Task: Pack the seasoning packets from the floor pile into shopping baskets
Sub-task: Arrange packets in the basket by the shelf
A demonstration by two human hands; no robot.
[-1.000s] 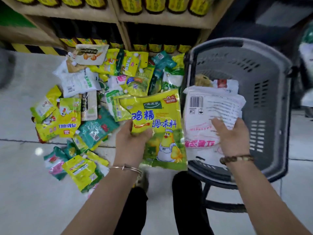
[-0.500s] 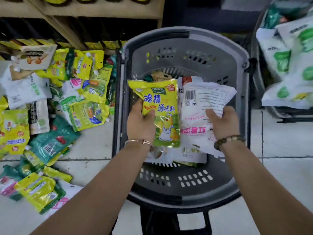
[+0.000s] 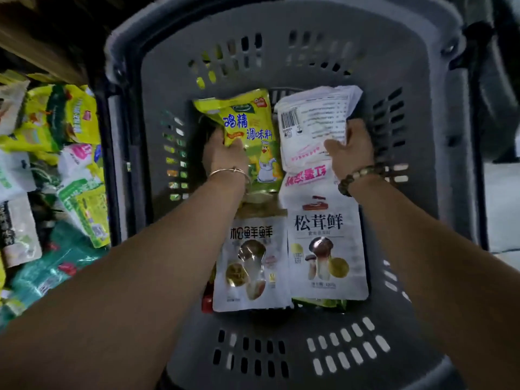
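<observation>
A yellow packet [image 3: 247,130] is gripped by the left hand [image 3: 225,156] and a white packet [image 3: 312,128] by the right hand [image 3: 349,147], inside the grey basket [image 3: 416,220]; two mushroom packets [image 3: 326,249] are packed, and a pile [image 3: 56,178] remains beside the basket.

The floor pile [image 3: 50,192] runs off the left edge, its print blurred.

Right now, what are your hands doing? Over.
Left hand grips yellow chicken-seasoning packet. Right hand grips white packets. Both inside grey basket. Nothing blocking.
</observation>
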